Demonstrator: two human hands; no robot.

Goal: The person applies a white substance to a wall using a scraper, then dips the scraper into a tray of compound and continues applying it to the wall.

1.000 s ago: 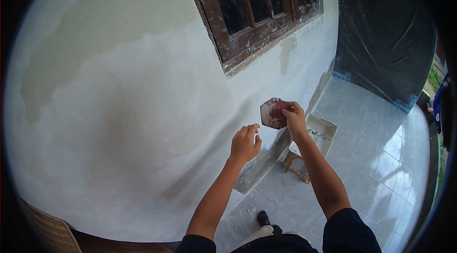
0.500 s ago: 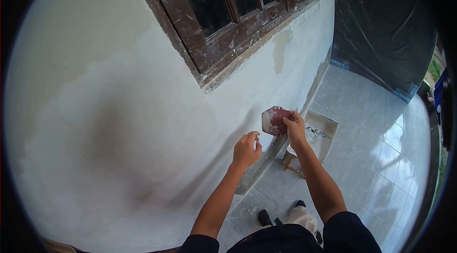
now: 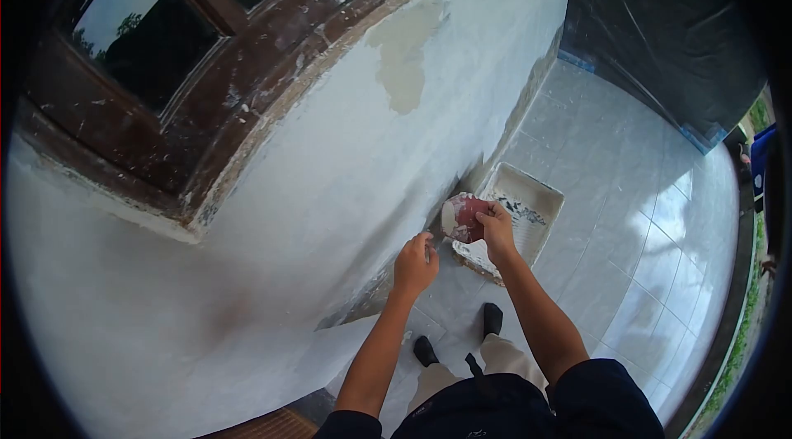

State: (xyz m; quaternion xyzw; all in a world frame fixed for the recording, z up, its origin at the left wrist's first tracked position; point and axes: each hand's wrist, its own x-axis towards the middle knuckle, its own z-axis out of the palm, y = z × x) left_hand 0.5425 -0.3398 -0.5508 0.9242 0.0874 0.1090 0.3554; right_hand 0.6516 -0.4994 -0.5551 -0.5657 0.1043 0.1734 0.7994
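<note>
My right hand [image 3: 497, 233] pinches a flat reddish putty scraper [image 3: 472, 214] between thumb and fingers. Pale wet putty coats its left part and edge. To the left of the scraper is my left hand [image 3: 415, 264], apart from it, with fingers loosely curled and no held thing visible. Beneath the scraper stands a pale rectangular tray [image 3: 544, 228], its near end partly covered by the scraper and my right hand. White putty lies at that end, and dark specks mark its ribbed bottom.
On the left runs a whitish plastered wall [image 3: 330, 167] with a beige patch. Above it is a brown, paint-spattered window frame [image 3: 239, 92]. Grey floor tiles [image 3: 606, 183] extend to the right. Black plastic sheeting [image 3: 660, 35] hangs at the back. My feet are below the tray.
My view has turned down and to the right, so the window looms larger at upper left. The scraper stays in my right hand and now overlaps the tray. My left fingers look more curled.
</note>
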